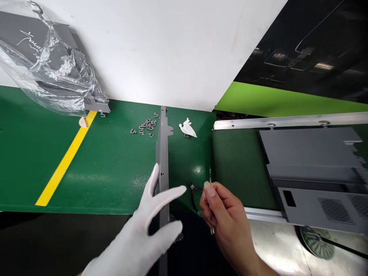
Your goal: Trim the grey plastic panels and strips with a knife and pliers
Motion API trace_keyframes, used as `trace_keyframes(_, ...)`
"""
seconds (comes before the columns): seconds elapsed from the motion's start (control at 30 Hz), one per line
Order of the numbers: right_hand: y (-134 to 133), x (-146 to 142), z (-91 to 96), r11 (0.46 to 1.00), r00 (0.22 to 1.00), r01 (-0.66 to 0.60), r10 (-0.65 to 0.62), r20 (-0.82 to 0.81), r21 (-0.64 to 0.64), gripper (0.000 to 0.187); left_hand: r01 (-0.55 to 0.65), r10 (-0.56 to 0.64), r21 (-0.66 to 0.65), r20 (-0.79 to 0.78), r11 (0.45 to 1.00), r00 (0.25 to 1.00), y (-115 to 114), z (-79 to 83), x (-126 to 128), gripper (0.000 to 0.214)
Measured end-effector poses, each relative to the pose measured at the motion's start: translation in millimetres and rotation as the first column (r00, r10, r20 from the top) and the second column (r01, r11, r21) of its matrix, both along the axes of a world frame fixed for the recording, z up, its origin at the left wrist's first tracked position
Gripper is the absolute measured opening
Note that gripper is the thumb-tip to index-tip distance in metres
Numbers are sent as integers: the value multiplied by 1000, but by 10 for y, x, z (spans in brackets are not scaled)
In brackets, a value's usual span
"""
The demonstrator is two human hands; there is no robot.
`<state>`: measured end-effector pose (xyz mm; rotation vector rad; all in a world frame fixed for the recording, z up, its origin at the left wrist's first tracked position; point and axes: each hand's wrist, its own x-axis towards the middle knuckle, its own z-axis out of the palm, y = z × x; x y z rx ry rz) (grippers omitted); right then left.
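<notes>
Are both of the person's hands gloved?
No: only the left hand is gloved in white; the right hand is bare.

The head camera looks steeply down, close over the left hand (149,226) and right hand (227,222) at a green table (94,168).

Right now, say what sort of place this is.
Probably a factory assembly line: a conveyor belt carrying a grey housing, a green workbench, the gloved left hand gripping a metal strip, the right hand pinching a thin tool.
</notes>
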<state>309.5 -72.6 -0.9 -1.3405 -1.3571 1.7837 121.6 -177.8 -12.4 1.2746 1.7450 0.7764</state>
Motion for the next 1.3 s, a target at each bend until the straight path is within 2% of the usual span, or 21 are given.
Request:
trace_keyframes(0.07, -10, -8, -18, 1000, 1000, 3, -3, -10, -15, 43, 63, -62, 9, -58, 998, 996, -124, -22, 5, 76)
trace_keyframes(0.17, -26, -11, -52, 999, 999, 3, -5, -43, -46, 44, 152, -136, 70, -193, 986, 972, -186, -49, -28, 103)
trace_keyframes(0.27, -34, -5, -89, 997, 998, 4, -9, -64, -71, 44, 206, -178, 92, -245, 974, 953, -166, -30, -101, 108)
trace_keyframes(0.33, -36, 2, -109, 997, 997, 6, -12, -70, -81, 43, 222, -195, 103, -225, 969, 955, -126, 11, -174, 99)
trace_keyframes(0.43, -38, 29, -135, 996, 996, 15, -23, -87, -93, 42, 211, -178, 133, -223, 968, 959, 5, 79, -317, 69)
trace_keyframes(0.53, -44, 80, -167, 994, 993, 35, -46, -109, -108, 42, 126, -83, 159, -251, 979, 964, 280, 106, -486, 45)
trace_keyframes(0.6, -52, 121, -195, 990, 990, 60, -75, -121, -126, 42, 8, 55, 227, -274, 974, 960, 528, 100, -598, 40)
trace_keyframes(0.67, -62, 161, -228, 986, 986, 84, -103, -130, -142, 42, -87, 190, 339, -284, 937, 940, 767, 95, -682, 38)
trace_keyframes(0.7, -67, 180, -245, 984, 984, 96, -116, -134, -147, 42, -97, 218, 383, -288, 919, 932, 859, 100, -705, 38)
trace_keyframes(0.77, -74, 217, -277, 980, 980, 124, -146, -137, -156, 43, -38, 181, 414, -313, 910, 932, 952, 134, -696, 37)
trace_keyframes(0.83, -78, 254, -307, 971, 972, 165, -190, -136, -173, 44, 70, 76, 374, -362, 925, 929, 896, 179, -612, 35)
trace_keyframes(0.93, -77, 309, -348, 953, 960, 221, -250, -126, -206, 46, 193, -38, 312, -441, 930, 897, 580, 145, -407, 30)
trace_keyframes(1.0, -77, 335, -378, 946, 956, 243, -272, -115, -215, 47, 252, -73, 302, -500, 919, 863, 311, -16, -280, 30)
trace_keyframes(1.07, -75, 343, -410, 938, 950, 272, -298, -96, -214, 50, 284, -67, 295, -578, 912, 814, 90, -270, -197, 38)
trace_keyframes(1.1, -72, 339, -425, 934, 947, 285, -309, -86, -217, 51, 282, -45, 297, -614, 912, 788, 18, -403, -176, 47)
trace_keyframes(1.17, -58, 317, -450, 923, 941, 309, -332, -69, -230, 53, 339, -94, 254, -659, 906, 746, -37, -601, -174, 58)
trace_keyframes(1.23, -34, 283, -460, 918, 938, 317, -340, -61, -241, 56, 460, -198, 237, -671, 856, 714, 19, -627, -218, 43)
trace_keyframes(1.3, -7, 251, -453, 917, 940, 312, -336, -57, -249, 59, 605, -307, 270, -667, 749, 678, 152, -473, -302, 27)
